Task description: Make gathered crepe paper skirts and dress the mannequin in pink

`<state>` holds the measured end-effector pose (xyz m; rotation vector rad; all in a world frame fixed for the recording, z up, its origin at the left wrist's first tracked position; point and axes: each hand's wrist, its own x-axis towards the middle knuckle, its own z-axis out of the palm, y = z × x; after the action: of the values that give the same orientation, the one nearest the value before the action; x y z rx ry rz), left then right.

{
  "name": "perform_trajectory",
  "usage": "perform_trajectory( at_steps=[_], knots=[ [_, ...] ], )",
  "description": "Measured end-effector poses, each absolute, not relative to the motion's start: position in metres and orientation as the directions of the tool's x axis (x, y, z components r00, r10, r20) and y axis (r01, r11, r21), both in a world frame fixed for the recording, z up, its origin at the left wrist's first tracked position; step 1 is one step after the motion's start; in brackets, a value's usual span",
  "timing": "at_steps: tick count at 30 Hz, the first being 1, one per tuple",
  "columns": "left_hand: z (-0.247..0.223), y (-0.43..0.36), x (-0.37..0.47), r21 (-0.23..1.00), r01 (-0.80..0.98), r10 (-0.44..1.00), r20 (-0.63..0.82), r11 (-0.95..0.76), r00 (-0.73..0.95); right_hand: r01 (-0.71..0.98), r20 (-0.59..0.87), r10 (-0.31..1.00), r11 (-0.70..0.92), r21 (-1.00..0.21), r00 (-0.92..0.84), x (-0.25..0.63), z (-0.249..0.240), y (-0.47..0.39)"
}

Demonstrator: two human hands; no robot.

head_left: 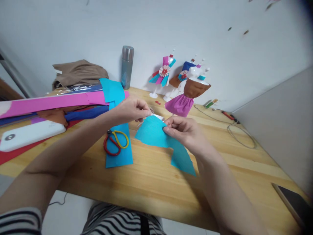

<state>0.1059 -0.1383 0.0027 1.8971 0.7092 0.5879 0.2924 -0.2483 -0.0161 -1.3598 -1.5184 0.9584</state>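
Observation:
A turquoise piece of crepe paper (153, 132) with uneven cut edges is held up just above the wooden table. At its upper left corner, my left hand (133, 109) pinches it between thumb and fingers. My right hand (183, 130) grips its right side, thumb on top, and a tail of the paper hangs below that hand. Left of the paper, scissors (116, 142) with one red and one yellow handle lie on a long turquoise paper strip (119, 161). Some small pale item behind the paper is partly hidden.
Small mannequins wearing paper outfits, one with a pink skirt (181, 105), stand at the back beside a grey thermos (127, 68). Pink paper (56, 103), a white phone-like device (34, 133) and brown cloth (80, 73) lie left. A cable (241, 142) and dark tablet (293, 202) lie right.

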Motion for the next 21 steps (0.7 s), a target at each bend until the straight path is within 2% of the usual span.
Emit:
perform_trajectory(
  at_steps=[3,6,9,13,16,21],
  knots=[
    [0.004,-0.142,0.106,0.899,0.219,0.681,0.112,-0.380,0.724,0.350,0.127,0.991,0.135,-0.927,-0.047,0.291,-0.014,-0.250],
    [0.004,-0.143,0.107,0.878,0.220,0.669,0.141,-0.425,0.730,0.284,0.081,0.993,0.104,-0.953,-0.089,0.292,-0.013,-0.252],
    [0.002,-0.142,0.106,0.835,0.231,0.646,0.180,-0.499,0.742,0.224,0.039,0.983,0.079,-0.971,-0.178,0.296,-0.013,-0.253],
    [-0.001,-0.140,0.105,0.764,0.248,0.617,0.238,-0.596,0.750,0.247,0.046,0.953,0.124,-0.961,-0.300,0.297,-0.011,-0.253],
    [-0.002,-0.142,0.106,0.765,0.251,0.617,0.231,-0.593,0.752,0.289,0.067,0.956,0.152,-0.945,-0.284,0.293,-0.009,-0.254],
    [-0.001,-0.147,0.108,0.791,0.242,0.627,0.217,-0.562,0.748,0.415,0.201,0.972,0.234,-0.879,-0.122,0.284,-0.010,-0.257]
  ],
)
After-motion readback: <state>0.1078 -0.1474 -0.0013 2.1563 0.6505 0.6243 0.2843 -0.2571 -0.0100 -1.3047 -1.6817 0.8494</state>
